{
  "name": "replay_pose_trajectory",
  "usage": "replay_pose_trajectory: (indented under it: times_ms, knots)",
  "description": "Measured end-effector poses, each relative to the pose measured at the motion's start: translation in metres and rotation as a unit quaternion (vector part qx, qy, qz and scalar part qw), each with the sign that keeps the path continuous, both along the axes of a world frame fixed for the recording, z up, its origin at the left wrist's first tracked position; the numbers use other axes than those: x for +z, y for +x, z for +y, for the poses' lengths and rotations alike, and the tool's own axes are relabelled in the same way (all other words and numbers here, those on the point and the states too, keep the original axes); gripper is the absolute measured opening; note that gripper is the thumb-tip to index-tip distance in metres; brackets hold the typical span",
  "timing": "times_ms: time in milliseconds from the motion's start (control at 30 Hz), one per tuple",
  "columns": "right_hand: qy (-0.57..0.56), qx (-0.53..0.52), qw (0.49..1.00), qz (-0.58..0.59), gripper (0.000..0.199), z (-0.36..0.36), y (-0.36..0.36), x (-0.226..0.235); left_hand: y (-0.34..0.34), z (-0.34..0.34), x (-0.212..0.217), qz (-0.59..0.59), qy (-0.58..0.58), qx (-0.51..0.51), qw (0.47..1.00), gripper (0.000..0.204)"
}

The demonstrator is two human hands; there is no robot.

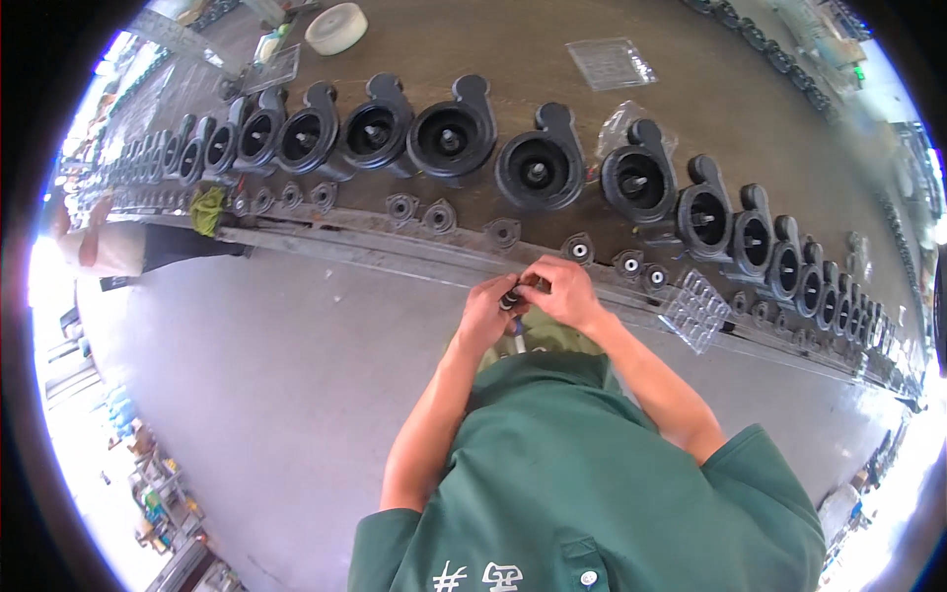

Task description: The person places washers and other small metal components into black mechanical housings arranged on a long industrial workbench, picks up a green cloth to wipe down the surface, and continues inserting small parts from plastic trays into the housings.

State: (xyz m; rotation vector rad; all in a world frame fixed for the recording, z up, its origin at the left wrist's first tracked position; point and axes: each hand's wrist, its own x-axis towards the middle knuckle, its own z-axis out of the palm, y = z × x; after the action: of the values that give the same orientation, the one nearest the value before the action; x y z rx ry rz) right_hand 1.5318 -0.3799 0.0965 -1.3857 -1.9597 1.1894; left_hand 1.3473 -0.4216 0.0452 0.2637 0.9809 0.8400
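Note:
Close to my body, just off the table's front edge, both hands meet around a small dark round part [509, 299]. The fingers of my left hand [481, 314] are wrapped round it from the left. My right hand [562, 293] pinches at its upper right side, its fingertips partly hidden. A slim blue-and-light thing [520, 338] shows just below the hands; its kind is too small to tell. Nearest beyond my right hand, a dark flange with a light centre [578, 250] lies along the table edge, with a plain dark flange [502, 233] to its left.
A long row of black snail-shaped blower housings [538, 170] runs across the brown table [533, 59]. Clear plastic trays lie at the back [610, 64] and on the front edge at right [696, 311]. A tape roll [336, 29], a green cloth [206, 211] and another person's arm [94, 232] are left.

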Motion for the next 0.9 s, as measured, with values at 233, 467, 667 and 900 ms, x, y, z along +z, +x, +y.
replay_pose_trajectory:
  times_ms: [233,467,667,900]
  knots:
    - [0.015,-0.055,0.998,-0.011,0.014,0.023,-0.033,-0.014,-0.031,0.010,0.010,-0.049,-0.054,0.088,0.993,0.032]
    - [-0.021,-0.209,0.974,-0.081,0.017,0.060,-0.046,-0.074,-0.083,0.037,-0.003,-0.022,-0.041,-0.019,0.999,0.033]
    - [-0.041,-0.295,0.950,-0.095,0.018,0.052,-0.065,-0.070,-0.142,0.052,-0.006,-0.019,-0.073,-0.061,0.995,0.032]
    - [0.056,-0.328,0.935,-0.123,0.017,0.045,-0.089,-0.059,-0.165,0.077,-0.002,-0.046,-0.063,-0.079,0.994,0.032]
